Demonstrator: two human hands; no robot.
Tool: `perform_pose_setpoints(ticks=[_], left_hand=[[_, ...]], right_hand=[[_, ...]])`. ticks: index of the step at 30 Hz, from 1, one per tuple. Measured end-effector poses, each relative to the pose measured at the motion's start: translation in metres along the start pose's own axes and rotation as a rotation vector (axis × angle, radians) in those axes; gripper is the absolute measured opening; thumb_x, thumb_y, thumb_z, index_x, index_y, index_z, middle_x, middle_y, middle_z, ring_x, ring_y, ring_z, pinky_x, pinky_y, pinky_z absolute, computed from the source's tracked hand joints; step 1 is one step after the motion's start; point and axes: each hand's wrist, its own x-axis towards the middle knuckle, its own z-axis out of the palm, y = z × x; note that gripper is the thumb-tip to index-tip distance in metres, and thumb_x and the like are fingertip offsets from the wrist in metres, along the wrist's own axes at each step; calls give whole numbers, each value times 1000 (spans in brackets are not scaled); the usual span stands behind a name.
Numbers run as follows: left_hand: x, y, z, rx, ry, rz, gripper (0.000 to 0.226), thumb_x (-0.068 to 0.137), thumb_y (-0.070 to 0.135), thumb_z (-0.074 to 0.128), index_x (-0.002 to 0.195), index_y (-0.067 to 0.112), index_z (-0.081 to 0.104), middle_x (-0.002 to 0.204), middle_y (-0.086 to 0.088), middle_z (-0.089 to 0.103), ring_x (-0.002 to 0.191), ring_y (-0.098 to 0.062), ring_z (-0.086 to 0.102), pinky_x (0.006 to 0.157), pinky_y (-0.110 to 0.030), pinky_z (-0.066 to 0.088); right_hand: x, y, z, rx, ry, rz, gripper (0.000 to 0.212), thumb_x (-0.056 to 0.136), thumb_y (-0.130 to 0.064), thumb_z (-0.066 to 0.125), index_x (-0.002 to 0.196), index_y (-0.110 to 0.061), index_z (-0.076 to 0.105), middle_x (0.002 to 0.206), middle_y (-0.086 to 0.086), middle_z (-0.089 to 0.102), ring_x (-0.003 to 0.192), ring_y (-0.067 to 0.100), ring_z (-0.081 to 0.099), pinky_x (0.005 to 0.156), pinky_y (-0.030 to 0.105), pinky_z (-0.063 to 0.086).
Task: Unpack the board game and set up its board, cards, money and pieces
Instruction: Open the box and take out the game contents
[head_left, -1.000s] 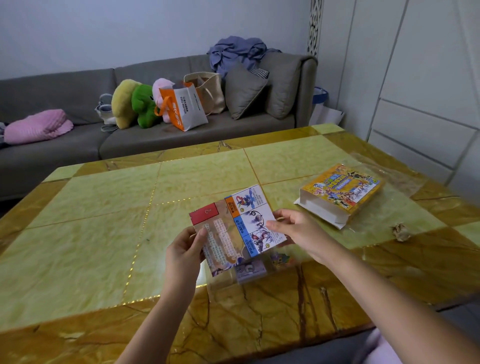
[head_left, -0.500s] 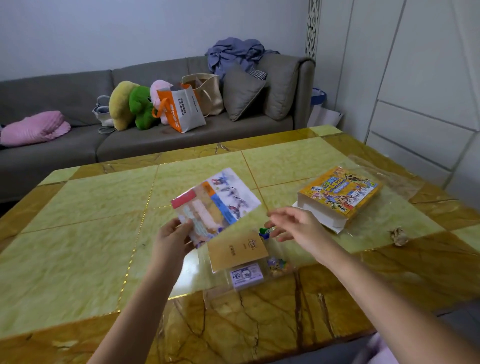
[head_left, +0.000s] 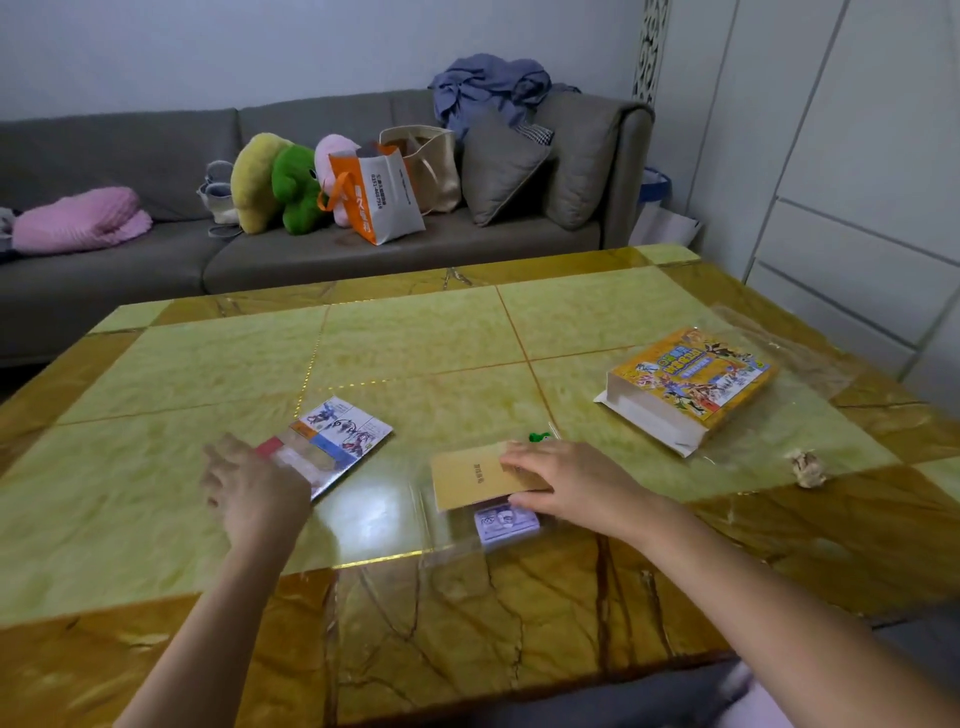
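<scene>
Board game box (head_left: 691, 387): it lies flat on the right side of the counter (head_left: 415, 338), on a sheet of clear plastic wrap (head_left: 810, 358), with its white end flap toward you.
Folded board (head_left: 340, 439): it lies on the counter left of the centre, not yet unfolded and well apart from the box.
Left hand (head_left: 254, 488): it is at the near end of the folded board and covers that corner. The picture is blurred there, so I cannot tell if your fingers grip the board or only touch it.
Right hand (head_left: 566, 483): your fingers lie fairly straight on the brown booklet (head_left: 467, 475); they press it and do not clamp it.
Paper money (head_left: 506, 522): a purple stack, it seems inside clear plastic, just under the near edge of the booklet and beside your thumb.
Green piece (head_left: 540, 437): small, just behind the right hand.
Step in hand: in my judgement, you are laying out the contents; nothing is set up yet.
Next move: probably opening the board. It calls for both hands, one on each edge, so first let go of the booklet.
</scene>
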Motion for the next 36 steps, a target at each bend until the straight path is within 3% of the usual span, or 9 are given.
perform_pose_setpoints(ticks=[3,7,12,16,19,22,29,32,36], left_hand=[[-23,16,-4,-118,-45,326,38,93,1,44,130,1,50,132,-17,52,124,-34,44,100,-38,33],[-48,40,-14,-541,-393,276,19,98,24,49,93,18,66,93,0,69,93,-21,65,76,-28,49],[-43,50,-34,-703,-662,101,39,92,47,49,99,14,70,89,-3,73,76,-14,66,69,-25,50],[-31,36,-48,-523,-899,222,25,85,21,66,109,16,69,73,5,70,59,-6,61,50,-13,44],[-9,20,-50,-475,-814,153,39,78,15,75,115,10,66,90,-6,73,72,-18,67,66,-30,50],[12,2,-49,-285,-607,144,19,87,11,65,106,10,69,97,-15,70,81,-29,66,81,-45,52],[13,-9,-39,298,-358,276,24,86,22,62,108,15,67,104,-4,67,91,-23,61,70,-27,41],[-5,1,-39,175,-176,333,18,90,22,55,92,9,67,86,-10,71,78,-26,65,62,-30,44],[-45,24,-29,-127,-705,70,55,94,44,53,73,-4,69,60,-12,68,43,-17,60,43,-22,49]], right_hand=[[4,-3,-6,-38,61,-44,38,99,-32,45,135,-26,51,134,-7,57,114,15,58,94,24,42],[14,-11,-18,84,234,-66,35,97,-13,50,129,-23,58,128,-4,61,117,10,58,100,15,36],[33,-50,-21,96,304,-345,37,86,-10,56,121,-17,64,124,5,64,115,22,61,103,34,42],[40,-72,-9,92,296,-410,40,85,-8,62,124,-15,62,123,6,65,112,22,62,99,36,48],[35,-77,-2,140,246,-157,44,93,-22,57,136,-22,51,136,-2,54,120,15,54,101,32,45],[20,-72,7,83,206,90,27,95,-31,53,119,-21,62,120,-5,61,101,13,59,87,28,47],[-23,-67,21,47,75,58,29,83,-50,63,102,-28,64,103,-17,57,87,0,53,75,17,44],[-28,-64,24,-14,77,19,31,82,-44,67,108,-29,60,110,-21,54,96,0,53,75,14,41],[-29,-63,30,-36,194,-12,18,73,-24,80,81,-21,64,84,-12,61,77,9,61,59,22,48]])
